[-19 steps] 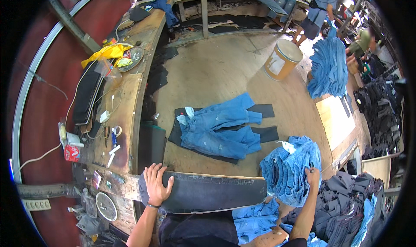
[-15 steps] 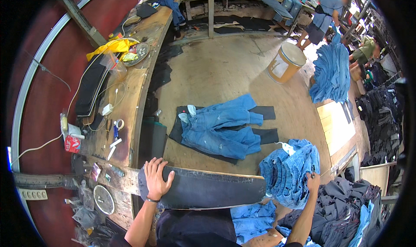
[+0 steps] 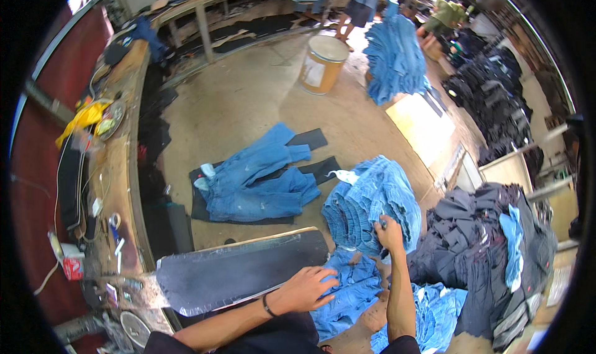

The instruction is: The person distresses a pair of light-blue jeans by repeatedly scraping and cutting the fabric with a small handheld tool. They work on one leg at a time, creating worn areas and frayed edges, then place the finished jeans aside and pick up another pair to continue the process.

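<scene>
Our left hand point(image 3: 307, 287) lies flat, fingers spread, on blue denim point(image 3: 347, 292) beside the dark board point(image 3: 242, 270); our right hand point(image 3: 390, 233) grasps the stacked light-blue jeans point(image 3: 372, 199).

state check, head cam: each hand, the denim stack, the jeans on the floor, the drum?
left hand: open, flat on light blue denim
right hand: grip closed on stack of folded blue denim
jeans on the floor: spread flat on dark mats
cardboard drum: upright

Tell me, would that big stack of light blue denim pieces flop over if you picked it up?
Probably floppy: the stack of light blue denim pieces already sags and fans out where the right hand grips its edge. It looks heavy, being many layers thick. Loose layers might slide apart.
</scene>
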The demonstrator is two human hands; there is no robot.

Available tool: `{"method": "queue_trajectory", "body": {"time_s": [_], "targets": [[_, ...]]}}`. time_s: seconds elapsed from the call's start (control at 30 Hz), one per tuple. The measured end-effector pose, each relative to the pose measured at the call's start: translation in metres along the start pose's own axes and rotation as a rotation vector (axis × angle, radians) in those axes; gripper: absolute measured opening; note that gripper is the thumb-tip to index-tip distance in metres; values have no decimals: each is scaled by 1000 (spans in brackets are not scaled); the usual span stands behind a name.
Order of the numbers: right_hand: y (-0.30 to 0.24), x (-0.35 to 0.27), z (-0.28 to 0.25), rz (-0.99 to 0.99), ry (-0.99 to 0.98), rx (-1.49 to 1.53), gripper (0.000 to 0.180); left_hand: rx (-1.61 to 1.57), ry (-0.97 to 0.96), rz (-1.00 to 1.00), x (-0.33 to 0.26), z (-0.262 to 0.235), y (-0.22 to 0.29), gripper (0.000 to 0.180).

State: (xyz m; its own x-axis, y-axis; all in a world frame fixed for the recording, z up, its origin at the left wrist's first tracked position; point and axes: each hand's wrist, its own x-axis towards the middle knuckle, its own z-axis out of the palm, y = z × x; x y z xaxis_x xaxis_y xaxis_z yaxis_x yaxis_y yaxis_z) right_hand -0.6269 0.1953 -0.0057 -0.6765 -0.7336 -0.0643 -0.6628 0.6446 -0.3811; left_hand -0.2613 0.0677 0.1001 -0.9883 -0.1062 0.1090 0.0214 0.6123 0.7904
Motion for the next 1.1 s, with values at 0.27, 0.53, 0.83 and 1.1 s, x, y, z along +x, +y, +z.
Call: {"method": "queue_trajectory", "body": {"time_s": [0.27, 0.53, 0.83, 1.1], "targets": [[88, 53, -17, 255, 88, -101, 76, 16, -156, -209, -60, -5, -13, 34], [78, 83, -1, 113, 269, -127, 26, -31, -150, -209, -65, 1, -12, 32], [95, 94, 13, 112, 125, -295, 33, -44, -115, -226, -75, 13, -6, 33], [4, 13, -81, 12, 306, -360, 27, -290, -117, -253, -71, 2, 2, 35]]}}
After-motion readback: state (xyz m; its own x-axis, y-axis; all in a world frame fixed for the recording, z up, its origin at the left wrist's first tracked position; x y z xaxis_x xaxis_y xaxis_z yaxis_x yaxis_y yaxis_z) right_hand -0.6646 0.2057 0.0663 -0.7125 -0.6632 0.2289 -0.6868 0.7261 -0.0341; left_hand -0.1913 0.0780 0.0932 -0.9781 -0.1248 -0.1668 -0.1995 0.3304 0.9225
